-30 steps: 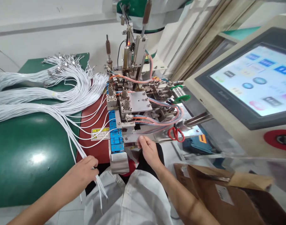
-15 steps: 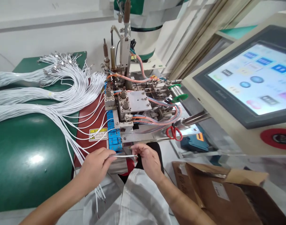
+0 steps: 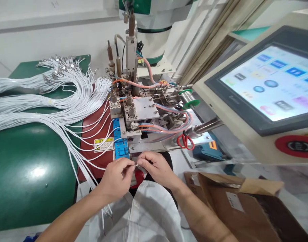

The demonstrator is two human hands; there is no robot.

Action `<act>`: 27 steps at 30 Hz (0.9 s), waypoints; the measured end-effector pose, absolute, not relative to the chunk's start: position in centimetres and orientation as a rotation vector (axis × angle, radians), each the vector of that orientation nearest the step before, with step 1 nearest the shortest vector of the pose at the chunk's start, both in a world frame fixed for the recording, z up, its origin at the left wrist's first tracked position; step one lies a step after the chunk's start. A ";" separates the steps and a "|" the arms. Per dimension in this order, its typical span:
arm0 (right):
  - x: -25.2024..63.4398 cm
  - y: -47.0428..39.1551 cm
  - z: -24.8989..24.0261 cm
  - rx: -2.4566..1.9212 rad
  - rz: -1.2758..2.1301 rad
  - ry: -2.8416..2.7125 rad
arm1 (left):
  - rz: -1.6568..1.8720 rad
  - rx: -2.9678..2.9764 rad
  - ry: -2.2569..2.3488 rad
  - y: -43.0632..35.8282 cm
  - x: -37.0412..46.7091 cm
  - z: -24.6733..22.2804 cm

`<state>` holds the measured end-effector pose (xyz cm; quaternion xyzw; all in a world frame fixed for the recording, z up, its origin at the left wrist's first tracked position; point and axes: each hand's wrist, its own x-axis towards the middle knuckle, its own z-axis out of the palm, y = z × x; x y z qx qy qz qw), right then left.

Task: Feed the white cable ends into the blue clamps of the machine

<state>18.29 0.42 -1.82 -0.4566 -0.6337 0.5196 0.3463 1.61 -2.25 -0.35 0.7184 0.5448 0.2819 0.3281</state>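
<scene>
My left hand (image 3: 117, 177) pinches a white cable near its end, in front of the machine's blue fixture blocks (image 3: 121, 147). Fingertip to fingertip with it, my right hand (image 3: 155, 168) is closed on the tip of the same cable; only a tiny pale piece shows between them. White cables (image 3: 68, 134) fan out from a bundle at the left, and several run over the dark red plate (image 3: 89, 129) to the blue blocks.
A metal machine (image 3: 143, 109) with hoses and a green wire spool (image 3: 188, 99) stands ahead. Red-handled scissors (image 3: 185, 142) lie at its right edge. A touch screen (image 3: 270, 84) hangs at the right, above an open cardboard box (image 3: 219, 201). A green table (image 3: 30, 181) is at the left.
My left hand has moved right along the cable towards its tip, and my right hand slightly left and up. The hands now meet, hiding the stretch of cable between them. The view has shifted a little.
</scene>
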 end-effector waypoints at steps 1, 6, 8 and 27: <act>18.2 0.5 -1.8 -1.175 1.386 -1.635 | 0.733 1.795 1.400 -2.1 1.5 -0.3; 16.9 0.3 -2.4 -1.076 1.729 -1.238 | 0.723 1.375 1.314 -1.5 1.4 -0.5; 16.5 0.2 -2.7 -1.081 1.768 -1.112 | 0.737 1.318 1.349 -1.5 1.4 -0.7; 15.7 -0.9 -2.6 -1.243 1.200 -1.250 | 0.863 1.539 1.500 -2.0 1.3 -1.4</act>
